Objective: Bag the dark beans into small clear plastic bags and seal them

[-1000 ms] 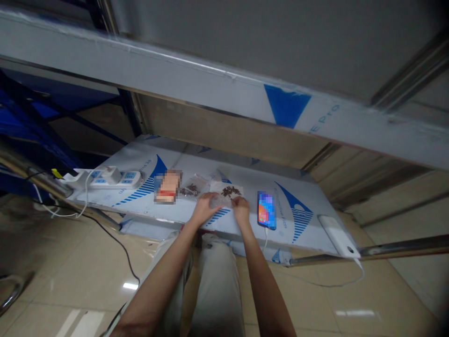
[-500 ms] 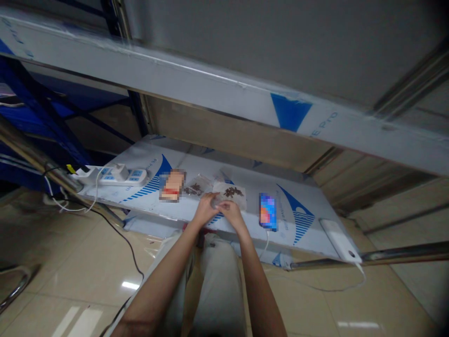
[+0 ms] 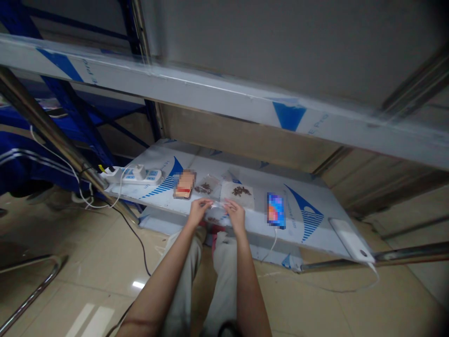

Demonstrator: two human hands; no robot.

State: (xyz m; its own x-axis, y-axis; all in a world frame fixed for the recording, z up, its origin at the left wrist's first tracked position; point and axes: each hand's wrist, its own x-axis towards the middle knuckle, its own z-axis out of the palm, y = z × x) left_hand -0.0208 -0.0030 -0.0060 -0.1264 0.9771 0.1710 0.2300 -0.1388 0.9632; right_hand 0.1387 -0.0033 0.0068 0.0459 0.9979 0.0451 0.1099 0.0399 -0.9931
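A small clear plastic bag (image 3: 217,213) is stretched between my two hands at the shelf's front edge. Small dark brown pieces show in its lower part. My left hand (image 3: 198,211) pinches its top left corner, and my right hand (image 3: 235,215) pinches the top right corner. Just beyond my right hand, a loose pile of small brown pieces (image 3: 241,191) lies on a white sheet (image 3: 247,201). Past my left hand, another clear bag (image 3: 209,180) lies flat with similar brown pieces inside.
On the metal shelf (image 3: 259,180), a blurred tan phone-like object (image 3: 184,184) lies left and a plugged-in phone (image 3: 276,210) right. A power strip (image 3: 143,176) sits at the left end, a white device (image 3: 351,239) at the right. An upper shelf edge (image 3: 210,98) crosses above.
My hands have moved apart from close together, and the clear bag now spans between them. The head view has shifted slightly left.
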